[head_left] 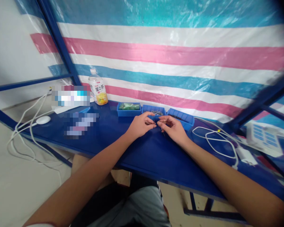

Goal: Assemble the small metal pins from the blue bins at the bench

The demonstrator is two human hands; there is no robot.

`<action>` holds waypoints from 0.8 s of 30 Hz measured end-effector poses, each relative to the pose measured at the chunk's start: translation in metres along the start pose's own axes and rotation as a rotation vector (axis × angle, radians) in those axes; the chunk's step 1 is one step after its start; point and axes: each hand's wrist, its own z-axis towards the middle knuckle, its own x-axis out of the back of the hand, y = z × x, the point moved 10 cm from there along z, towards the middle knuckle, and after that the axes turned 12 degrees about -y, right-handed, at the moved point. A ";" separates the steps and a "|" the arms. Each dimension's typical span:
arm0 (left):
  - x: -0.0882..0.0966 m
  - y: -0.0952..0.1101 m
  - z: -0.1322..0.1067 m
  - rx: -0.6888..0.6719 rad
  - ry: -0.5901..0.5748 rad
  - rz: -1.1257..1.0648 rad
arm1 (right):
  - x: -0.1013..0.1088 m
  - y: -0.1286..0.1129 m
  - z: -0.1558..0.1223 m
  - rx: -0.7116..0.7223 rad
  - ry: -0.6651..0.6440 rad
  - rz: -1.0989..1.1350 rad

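My left hand [143,124] is just above the table in front of the bins, its fingers curled and thumb drawn in near the middle finger. Facing it, almost touching, my right hand [174,128] has thumb and fingers pinched together. A small, thin dark piece shows below the right fingertips, too small to name. Whatever lies between the left fingertips is hidden. Behind the hands stand three blue bins: the left bin [129,112] holds green-looking packets, the middle bin [159,109] small metallic pieces, the right bin [186,122] dark thin pieces.
A drink bottle [98,88] stands at the back left, near blurred-out items. White cables [33,126] hang over the left edge by a round white disc [43,120]. On the right lie a white cable [209,142], an adapter [246,156] and a white device [265,138]. Blue frame posts flank the table.
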 end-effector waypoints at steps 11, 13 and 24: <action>-0.013 0.017 -0.002 -0.095 -0.121 0.142 | -0.006 0.004 0.000 0.018 -0.055 -0.103; -0.011 0.017 -0.002 -0.088 -0.112 0.150 | -0.007 0.004 0.000 0.021 -0.066 -0.077; -0.010 0.020 -0.001 -0.116 -0.119 0.168 | -0.005 0.006 0.001 0.029 -0.074 -0.032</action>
